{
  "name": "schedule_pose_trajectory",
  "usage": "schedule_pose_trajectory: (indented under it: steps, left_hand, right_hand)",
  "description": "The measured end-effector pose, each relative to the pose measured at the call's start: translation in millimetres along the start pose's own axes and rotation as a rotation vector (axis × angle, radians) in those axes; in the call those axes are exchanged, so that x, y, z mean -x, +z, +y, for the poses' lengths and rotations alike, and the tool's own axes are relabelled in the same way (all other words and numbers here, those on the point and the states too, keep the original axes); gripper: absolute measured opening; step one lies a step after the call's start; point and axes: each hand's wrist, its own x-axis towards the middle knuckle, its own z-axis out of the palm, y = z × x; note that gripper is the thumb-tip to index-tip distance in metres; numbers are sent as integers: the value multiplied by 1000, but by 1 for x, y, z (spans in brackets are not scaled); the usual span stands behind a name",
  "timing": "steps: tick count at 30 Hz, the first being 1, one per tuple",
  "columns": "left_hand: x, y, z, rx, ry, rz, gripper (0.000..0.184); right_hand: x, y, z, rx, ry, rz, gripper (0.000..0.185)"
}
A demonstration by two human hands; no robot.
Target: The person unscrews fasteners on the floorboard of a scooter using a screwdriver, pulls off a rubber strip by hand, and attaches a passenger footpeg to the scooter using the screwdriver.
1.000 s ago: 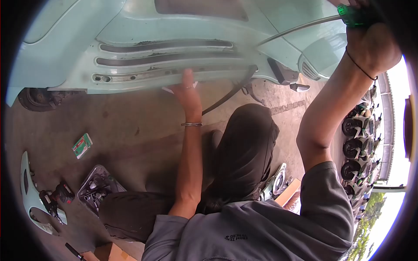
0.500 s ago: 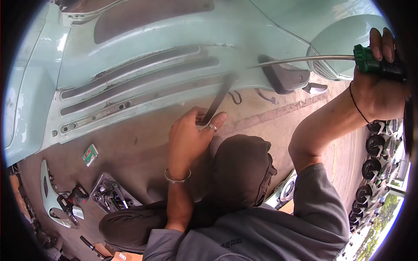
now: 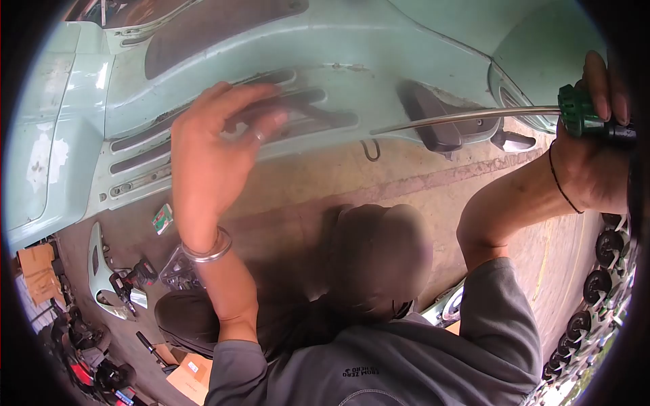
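Scooter body [image 3: 352, 44]: while it is spanning the top of the frame, its pale green side is showing long slots across the upper left.
Cardboard [image 3: 39, 271]: lying at the left edge, with a dark heap [image 3: 81, 352] spreading below it.
Loose panel [image 3: 100, 271]: resting on the floor at the lower left, with a drill [image 3: 128, 283] lying just beside it.
Packet [image 3: 162, 220]: lying green and white on the floor, above a tool tray [image 3: 175, 272] that is partly hiding behind the left forearm.
Carton [image 3: 191, 377]: sitting at the bottom, left of the middle.
Left hand [image 3: 210, 159]: reaching over the slots at the upper left, wearing a bangle and pinching a dark strip [image 3: 318, 116] between thumb and bent fingers; the strip is blurring, its far end lying near the third slot.
Hook [image 3: 371, 150]: hanging at the body's lower edge, near the centre.
Screwdriver [image 3: 474, 116]: pointing leftward across the upper right; whether its tip is touching the body, one cannot tell.
Right hand [image 3: 596, 142]: clamping round the green and black handle at the right edge, well apart from the left.
Motorbikes [image 3: 599, 287]: standing in a row at the lower right.
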Motion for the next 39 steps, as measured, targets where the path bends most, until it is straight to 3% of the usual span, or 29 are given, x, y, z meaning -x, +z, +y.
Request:
schedule_pose_trajectory:
  steps: [2, 7, 9, 13, 21, 27, 31, 34, 39]
  left_hand:
    - [-21, 1, -2, 46, 109, -74, 26]
    - [-46, 6, 10, 87, 148, -166, 28]
    - [-52, 8, 12, -38, 442, -131, 26]
    - [-72, 6, 23, -37, 595, -269, 22]
    - [-65, 16, -3, 53, 479, -257, 25]
    - [-51, 20, -10, 63, 382, -113, 29]
    - [-24, 33, -30, 111, 322, 141, 34]
    - [8, 57, -39, 312, 140, 530, 36]
    - [1, 71, -46, 246, 238, 605, 30]
  right_hand:
    - [2, 3, 0, -12, 12, -5, 29]
    - [5, 12, 2, -22, 17, -24, 29]
    - [10, 20, 3, -26, 25, -27, 29]
    - [13, 32, 2, -39, 31, -25, 29]
    - [20, 51, -8, 22, -1, -38, 29]
    - [32, 62, -20, 80, -54, -24, 30]
    - [42, 68, -30, 109, -96, -10, 30]
    - [47, 73, -36, 141, -120, -25, 30]
    - [51, 80, -42, 145, -133, -48, 30]
